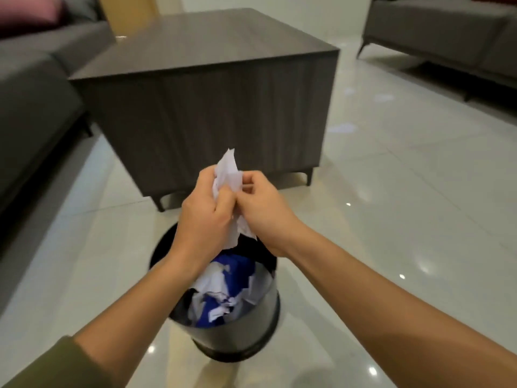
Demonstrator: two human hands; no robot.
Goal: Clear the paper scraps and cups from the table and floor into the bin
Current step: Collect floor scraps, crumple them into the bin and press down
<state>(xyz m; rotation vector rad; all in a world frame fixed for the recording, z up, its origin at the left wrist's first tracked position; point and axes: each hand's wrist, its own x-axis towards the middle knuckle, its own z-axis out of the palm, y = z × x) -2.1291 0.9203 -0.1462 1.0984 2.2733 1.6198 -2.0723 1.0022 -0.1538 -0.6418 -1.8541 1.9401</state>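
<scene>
No text can be read

The crumpled white paper (228, 175), gripped by the left hand (205, 217) and the right hand (263, 208), is too blurred to show any letters or numbers. The blue and white scraps (212, 287) in the bin (237, 331) show only patches of colour, nothing legible. No label, brand or sign can be made out on the bin's wall or on the table (212, 51).
</scene>
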